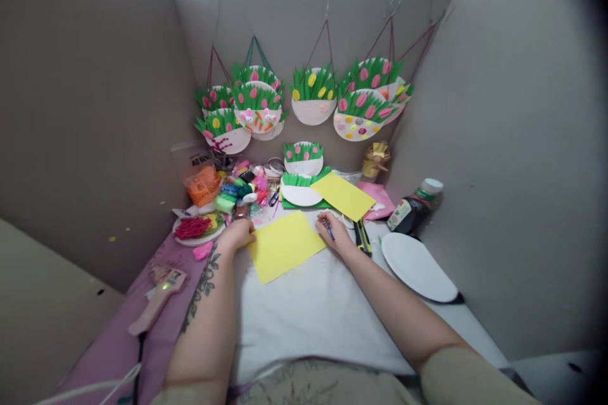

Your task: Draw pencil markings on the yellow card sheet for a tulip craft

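A yellow sheet of paper [285, 247] lies at a slant on the white cloth in front of me. My left hand [240, 234] grips its left edge, thumb on top. By the sheet's right edge, my right hand [338, 234] is closed around a dark pen [327, 228] that points down towards me. Another yellow sheet [346, 195] rests behind my right hand, partly over green paper. Just beyond the front sheet stand half paper plates with green paper grass [302, 191], one of them with pink flowers [304, 158].
Clay packs [232, 195] and a plate with pink yarn [194, 228] sit at left, near a glue gun [161, 300]. A utility knife [363, 239], a dark bottle [414, 207] and a white paper plate [418, 266] are at right. Decorated plates [313, 104] hang on the grey back panel.
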Available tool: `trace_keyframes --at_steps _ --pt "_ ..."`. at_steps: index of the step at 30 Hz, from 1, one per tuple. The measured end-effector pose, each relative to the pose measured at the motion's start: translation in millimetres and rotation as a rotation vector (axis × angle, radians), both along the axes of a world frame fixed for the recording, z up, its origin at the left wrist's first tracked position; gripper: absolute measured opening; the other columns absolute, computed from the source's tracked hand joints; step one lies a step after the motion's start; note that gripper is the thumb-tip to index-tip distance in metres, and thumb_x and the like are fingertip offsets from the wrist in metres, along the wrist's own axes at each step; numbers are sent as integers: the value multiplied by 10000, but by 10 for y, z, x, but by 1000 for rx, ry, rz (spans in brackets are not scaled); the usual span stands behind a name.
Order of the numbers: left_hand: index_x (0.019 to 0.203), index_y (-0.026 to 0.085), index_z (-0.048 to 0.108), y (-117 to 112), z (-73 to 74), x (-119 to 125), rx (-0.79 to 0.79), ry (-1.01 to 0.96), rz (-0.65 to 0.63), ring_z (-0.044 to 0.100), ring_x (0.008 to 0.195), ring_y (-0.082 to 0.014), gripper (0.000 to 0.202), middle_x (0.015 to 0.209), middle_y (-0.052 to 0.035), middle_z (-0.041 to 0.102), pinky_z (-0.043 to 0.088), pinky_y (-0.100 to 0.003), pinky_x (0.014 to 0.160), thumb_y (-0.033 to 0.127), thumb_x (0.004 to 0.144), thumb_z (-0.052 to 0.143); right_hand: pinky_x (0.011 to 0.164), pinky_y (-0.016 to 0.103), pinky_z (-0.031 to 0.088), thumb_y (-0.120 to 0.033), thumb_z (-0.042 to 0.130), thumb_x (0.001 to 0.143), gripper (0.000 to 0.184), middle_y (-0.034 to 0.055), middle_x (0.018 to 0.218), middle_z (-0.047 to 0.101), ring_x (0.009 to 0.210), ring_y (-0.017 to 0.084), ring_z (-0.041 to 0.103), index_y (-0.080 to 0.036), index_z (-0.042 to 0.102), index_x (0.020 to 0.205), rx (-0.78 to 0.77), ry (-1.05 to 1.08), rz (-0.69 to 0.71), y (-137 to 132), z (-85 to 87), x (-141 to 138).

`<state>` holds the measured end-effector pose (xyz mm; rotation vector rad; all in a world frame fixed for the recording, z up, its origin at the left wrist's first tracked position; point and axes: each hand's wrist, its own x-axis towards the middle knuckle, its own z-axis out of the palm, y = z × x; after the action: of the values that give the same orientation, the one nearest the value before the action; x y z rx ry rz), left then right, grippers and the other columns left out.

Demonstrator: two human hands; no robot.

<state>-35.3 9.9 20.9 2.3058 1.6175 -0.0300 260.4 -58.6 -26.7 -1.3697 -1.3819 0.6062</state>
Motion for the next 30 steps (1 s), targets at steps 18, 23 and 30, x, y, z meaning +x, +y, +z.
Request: trace_keyframes --at_steps 18,23,30 --pt "792 143 731 -66 -172 454 17 -343 -103 604 658 -168 200 751 -64 717 423 -242 608 276 701 614 494 247 346 -534 413 848 423 -15 514 501 522 143 462 -196 530 624 74 -4 -205 -97 477 110" --pt "800 147 731 -80 -183 430 48 -356 -103 611 702 -175 188 789 -71 720 428 -248 637 252 682 628 423 209 347 -513 501 811 324 -25 549 580 423 105 455 -200 575 839 -114 105 291 -104 783 -473" --pt "821 150 723 -40 -211 394 24 -383 -140 619 703 -154 233 804 -48 720 433 -218 619 132 657 557 472 218 344 -304 623 742 204 -43 587 487 515 108 460 -218 445 693 230 121 86 -621 1543 -778"
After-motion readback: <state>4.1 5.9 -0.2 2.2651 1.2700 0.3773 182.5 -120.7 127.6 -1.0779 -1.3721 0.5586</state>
